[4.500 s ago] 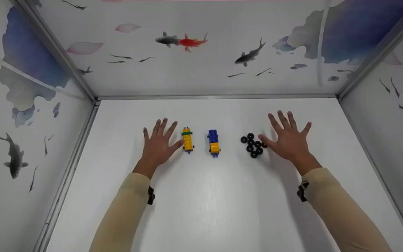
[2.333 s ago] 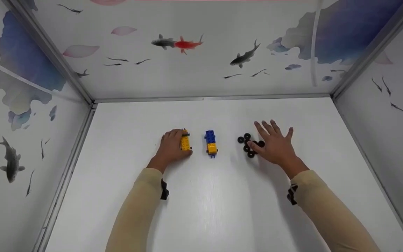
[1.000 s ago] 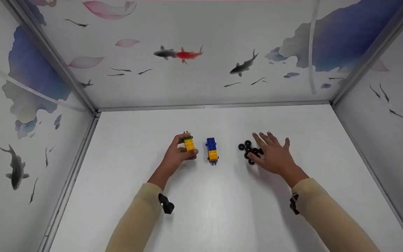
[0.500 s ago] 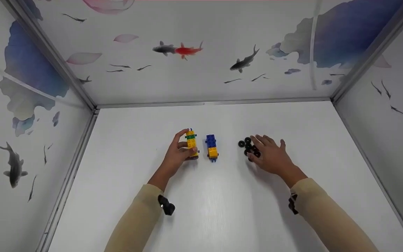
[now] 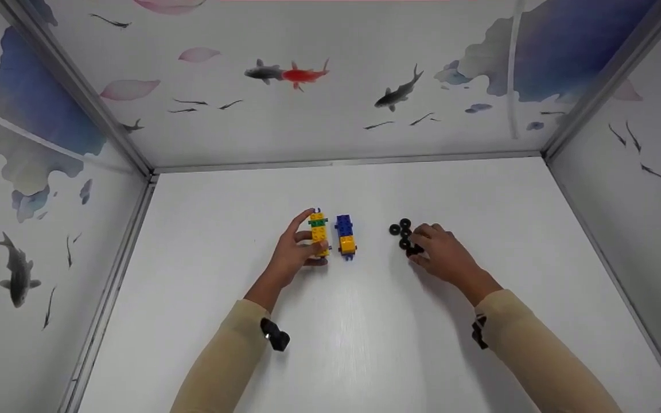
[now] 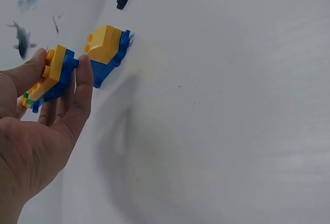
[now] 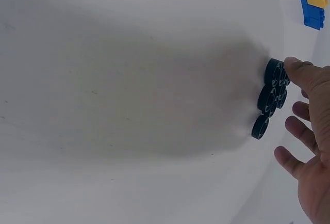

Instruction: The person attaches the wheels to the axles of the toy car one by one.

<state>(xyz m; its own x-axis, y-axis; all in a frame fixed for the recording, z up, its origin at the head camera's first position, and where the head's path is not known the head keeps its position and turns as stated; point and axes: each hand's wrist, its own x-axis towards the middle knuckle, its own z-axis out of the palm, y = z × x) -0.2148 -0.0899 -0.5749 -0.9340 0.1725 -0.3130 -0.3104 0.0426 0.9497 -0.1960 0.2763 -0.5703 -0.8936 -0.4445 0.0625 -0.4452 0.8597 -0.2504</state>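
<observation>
White counter (image 5: 330,344), everything toward its far edge, probably for easy two-handed reach. Left hand (image 5: 291,255) grasps the yellow block car (image 5: 318,231), thumb above, fingers below, seemingly steadying it. Right hand's (image 5: 445,252) fingers curl down; pinching or not, can't tell! Blue-and-yellow car (image 5: 346,234) lies mid-counter; black wheels (image 5: 405,233) bunch rightward, likely kept handy.

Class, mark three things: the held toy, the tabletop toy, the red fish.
Held toy (image 5: 318,232), head view: yellow studded top.
Tabletop toy (image 6: 106,48), left wrist view: yellow block.
Red fish (image 5: 303,75), head view: body.
</observation>
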